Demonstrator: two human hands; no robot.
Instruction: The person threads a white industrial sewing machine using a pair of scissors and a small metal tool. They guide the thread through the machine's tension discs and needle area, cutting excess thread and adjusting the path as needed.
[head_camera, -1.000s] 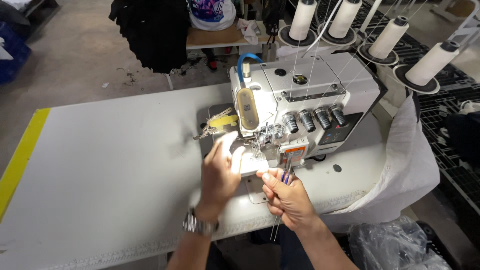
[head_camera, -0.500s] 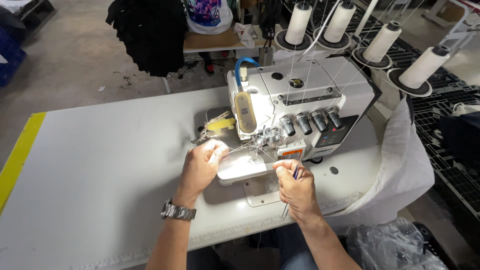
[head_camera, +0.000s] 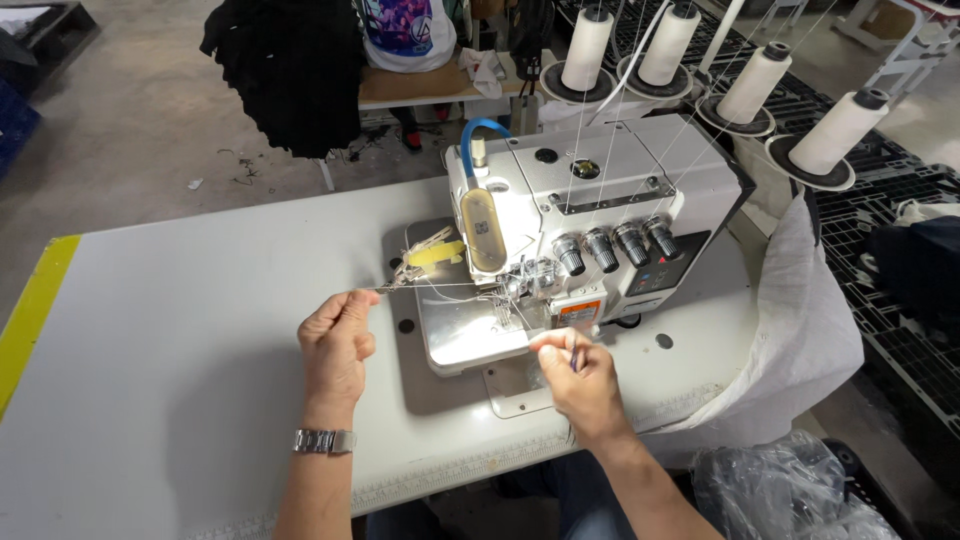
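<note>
We sit at a white table (head_camera: 180, 330) with a sewing machine (head_camera: 590, 220) set into it toward the far right corner. Our left hand (head_camera: 335, 340) is out over the table's middle, just left of the machine's flat plate (head_camera: 465, 335). Its fingers are curled in and pinch the end of a thin thread (head_camera: 430, 287), which runs taut from the fingertips to the needle area under the machine's head.

Our right hand (head_camera: 580, 375) is near the front edge of the table, just in front of the plate's right corner. Its fingers are closed around a slim dark tool (head_camera: 573, 358), with thumb and forefinger pinched together at the tip; we cannot tell whether they also grip a thread there. A metal watch (head_camera: 323, 440) sits on our left wrist.

A scrap of yellow tape (head_camera: 435, 255) and a tangle of loose threads lie at the left side of the machine, beside a tan oval cover (head_camera: 483, 230). Four tension knobs (head_camera: 612, 245) line the machine's front. Behind it, along the far right edge, four white thread cones (head_camera: 755, 85) stand on their stands, with strands leading down to the machine top. A white cloth (head_camera: 800, 300) hangs over the table's right edge, and dark garments (head_camera: 290, 60) hang beyond the far edge.
</note>
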